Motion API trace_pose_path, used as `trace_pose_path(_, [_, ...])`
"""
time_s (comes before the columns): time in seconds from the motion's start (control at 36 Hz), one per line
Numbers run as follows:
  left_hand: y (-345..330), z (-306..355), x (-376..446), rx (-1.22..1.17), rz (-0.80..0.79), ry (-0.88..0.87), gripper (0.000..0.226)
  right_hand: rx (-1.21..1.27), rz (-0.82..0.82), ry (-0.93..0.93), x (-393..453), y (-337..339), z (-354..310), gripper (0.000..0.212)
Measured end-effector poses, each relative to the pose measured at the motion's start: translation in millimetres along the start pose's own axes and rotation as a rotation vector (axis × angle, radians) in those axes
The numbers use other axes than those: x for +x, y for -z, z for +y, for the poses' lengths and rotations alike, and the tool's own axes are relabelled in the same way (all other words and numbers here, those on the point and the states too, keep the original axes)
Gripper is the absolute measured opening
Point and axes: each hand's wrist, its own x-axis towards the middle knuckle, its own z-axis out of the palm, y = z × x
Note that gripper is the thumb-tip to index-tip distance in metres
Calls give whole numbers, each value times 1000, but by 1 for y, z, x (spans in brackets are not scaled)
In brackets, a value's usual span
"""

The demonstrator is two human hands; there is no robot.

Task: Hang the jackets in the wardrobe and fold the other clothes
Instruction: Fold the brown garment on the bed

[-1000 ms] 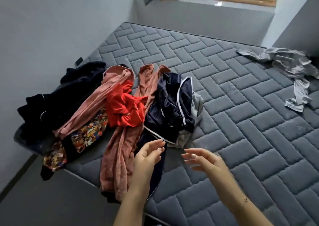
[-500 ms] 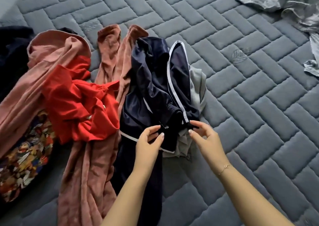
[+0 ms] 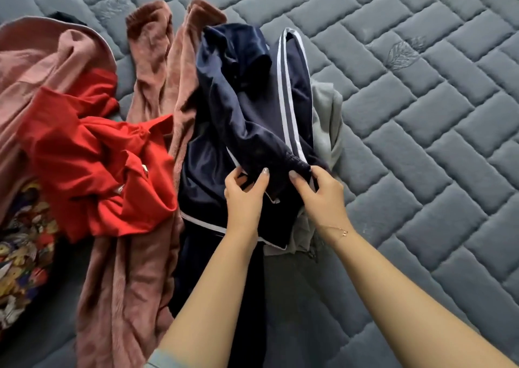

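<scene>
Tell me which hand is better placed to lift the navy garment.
Either, really: the left hand and right hand both pinch the navy garment at its gathered edge.
</scene>
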Motion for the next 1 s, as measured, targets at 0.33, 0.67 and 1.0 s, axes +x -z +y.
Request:
trace_pose_path(0.33, [-29, 21, -62, -76, -25, -104, 31, 782, 46, -262, -82, 85, 3, 46])
trace_pose_path(0.67, [-171, -29, -215, 67, -99, -63, 24, 675, 338, -414, -130, 261, 87, 31])
trace_pose_path(1.0, [-251, -139, -289, 673, -432, -72, 45, 327, 345, -709, -186, 394, 254, 33])
